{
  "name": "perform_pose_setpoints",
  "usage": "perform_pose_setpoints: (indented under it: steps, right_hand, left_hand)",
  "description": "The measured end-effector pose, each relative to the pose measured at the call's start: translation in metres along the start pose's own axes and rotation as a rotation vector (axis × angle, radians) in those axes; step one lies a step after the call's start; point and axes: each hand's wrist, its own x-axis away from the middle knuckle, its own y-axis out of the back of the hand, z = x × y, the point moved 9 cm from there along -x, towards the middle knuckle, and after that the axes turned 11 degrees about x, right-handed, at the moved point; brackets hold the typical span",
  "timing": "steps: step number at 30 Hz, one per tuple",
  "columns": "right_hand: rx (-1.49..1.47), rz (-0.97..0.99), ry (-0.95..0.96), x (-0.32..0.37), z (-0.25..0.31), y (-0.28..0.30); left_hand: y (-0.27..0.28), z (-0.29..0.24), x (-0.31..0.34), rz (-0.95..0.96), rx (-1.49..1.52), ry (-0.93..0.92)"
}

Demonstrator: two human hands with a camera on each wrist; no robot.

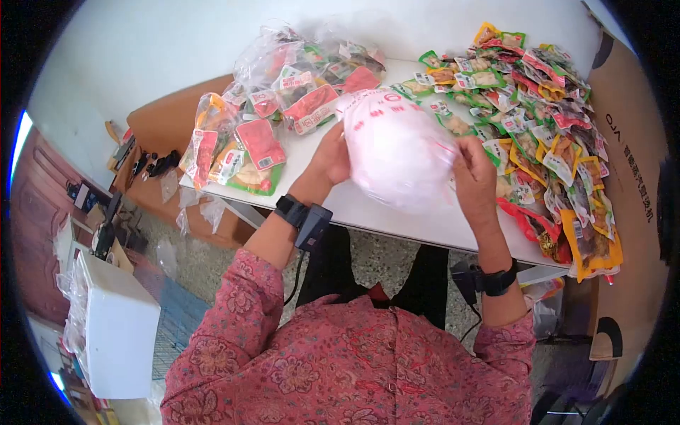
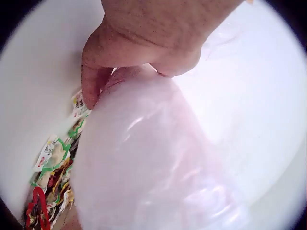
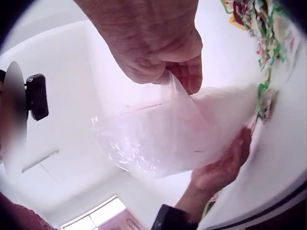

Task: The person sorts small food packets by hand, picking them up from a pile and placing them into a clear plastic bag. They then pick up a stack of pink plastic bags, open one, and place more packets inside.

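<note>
A puffed-out white plastic bag (image 1: 400, 159) with pink print hangs between both hands, above the front of the white table (image 1: 312, 191). My left hand (image 1: 331, 157) grips its left side; in the left wrist view the thumb and fingers (image 2: 91, 86) close on the film. At the opposite side my right hand (image 1: 476, 173) pinches the bag's edge. The right wrist view shows the film (image 3: 177, 88) drawn up into a peak between those fingertips. Thin, shiny and see-through, the bag's loose end (image 3: 120, 148) spreads out there.
Vacuum-packed food packets (image 1: 524, 106) lie heaped along the table's right side. Clear bags filled with similar packets (image 1: 304, 85) stand at the back left. A large cardboard box (image 1: 630, 191) borders the right; a brown couch (image 1: 166, 117) and white cabinet (image 1: 117, 326) are at the left.
</note>
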Motion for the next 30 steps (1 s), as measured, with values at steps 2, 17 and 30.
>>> perform_pose_setpoints:
  steps: [2, 17, 30]
  right_hand:
    - [0.035, -0.053, 0.047, 0.004, -0.032, 0.01]
    - [0.723, 0.277, 0.244, 0.065, 0.052, -0.03]
    - [0.806, 0.088, 0.392, 0.047, 0.047, -0.049]
  left_hand:
    - [0.025, -0.009, 0.003, -0.181, -0.106, -0.035]
    - [-0.075, -0.071, 0.021, 0.071, -1.938, -1.094]
    - [-0.019, -0.052, -0.019, 0.077, -1.83, -0.659]
